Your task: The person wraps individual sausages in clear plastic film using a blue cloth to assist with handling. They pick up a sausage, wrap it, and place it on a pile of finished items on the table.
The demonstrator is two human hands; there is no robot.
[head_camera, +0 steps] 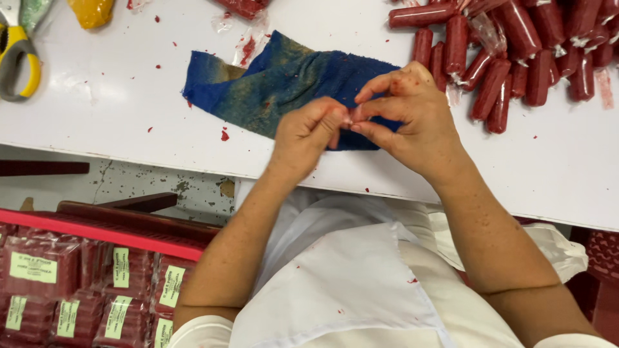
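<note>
Blue cloth (284, 80), rumpled, under pinched hands (351, 122)

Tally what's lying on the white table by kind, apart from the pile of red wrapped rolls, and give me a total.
Blue cloth: 1
Scissors with yellow and grey handles: 1
Yellow-orange lump at the top edge: 1
Hands above the cloth, left hand and right hand: 2
Total: 5
The red rolls run out of frame, so I left them uncounted.

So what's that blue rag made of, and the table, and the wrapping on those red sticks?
Blue rag: seemingly terry cotton, fuzzy, with yellowish stains. Table: smooth white, perhaps laminate or plastic; faint sheen. Red sticks: apparently clear plastic film, glossy, with crimped ends.
</note>
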